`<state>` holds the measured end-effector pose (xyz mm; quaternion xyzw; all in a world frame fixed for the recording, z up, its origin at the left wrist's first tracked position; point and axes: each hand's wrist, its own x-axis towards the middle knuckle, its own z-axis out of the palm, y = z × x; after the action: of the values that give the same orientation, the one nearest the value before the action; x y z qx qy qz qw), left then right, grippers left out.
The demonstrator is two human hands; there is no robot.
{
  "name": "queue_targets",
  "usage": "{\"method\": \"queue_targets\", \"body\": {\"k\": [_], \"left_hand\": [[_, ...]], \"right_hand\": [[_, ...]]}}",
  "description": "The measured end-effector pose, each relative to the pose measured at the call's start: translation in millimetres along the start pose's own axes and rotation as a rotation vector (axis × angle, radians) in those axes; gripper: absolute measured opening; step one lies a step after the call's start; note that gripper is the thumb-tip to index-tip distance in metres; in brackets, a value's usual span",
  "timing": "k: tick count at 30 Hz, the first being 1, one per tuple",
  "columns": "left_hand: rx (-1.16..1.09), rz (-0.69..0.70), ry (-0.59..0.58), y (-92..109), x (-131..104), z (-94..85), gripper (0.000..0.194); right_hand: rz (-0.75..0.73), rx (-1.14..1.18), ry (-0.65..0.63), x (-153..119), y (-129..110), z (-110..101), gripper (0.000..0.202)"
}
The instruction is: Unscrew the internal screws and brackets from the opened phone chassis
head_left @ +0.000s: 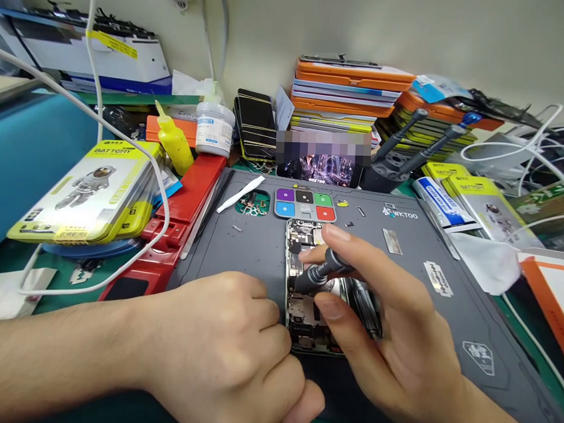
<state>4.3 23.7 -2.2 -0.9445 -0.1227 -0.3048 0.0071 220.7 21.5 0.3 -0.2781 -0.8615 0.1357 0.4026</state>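
An opened phone (301,308) lies on the grey work mat (257,254), its inner boards and metal plates exposed. My right hand (408,321) holds a dark screwdriver (317,275), which slants down to the left with its tip end at the phone's left side. My index finger and thumb reach over the phone on either side of the tool. My left hand (240,352) is closed in a fist against the phone's lower left edge. Its curled fingertips are turned away, so anything inside them is hidden.
Behind the phone are a coloured magnetic tray (305,204), a white plastic stick (240,193) and a propped phone with a lit screen (320,166). A black tool holder (387,175) stands back right. Battery boxes (86,189) and a white cable (136,265) crowd the left.
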Motion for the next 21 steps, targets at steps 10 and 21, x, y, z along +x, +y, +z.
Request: {"method": "queue_targets", "body": {"k": [10, 21], "left_hand": [[-0.028, 0.017, 0.03, -0.3, -0.5, -1.7, 0.042], [-0.029, -0.014, -0.002, 5.4, -5.6, -2.2, 0.042]], "right_hand": [[-0.036, -0.067, 0.028, -0.9, -2.2, -2.2, 0.061], [-0.027, -0.098, -0.01, -2.1, -7.5, -12.7, 0.062]]}}
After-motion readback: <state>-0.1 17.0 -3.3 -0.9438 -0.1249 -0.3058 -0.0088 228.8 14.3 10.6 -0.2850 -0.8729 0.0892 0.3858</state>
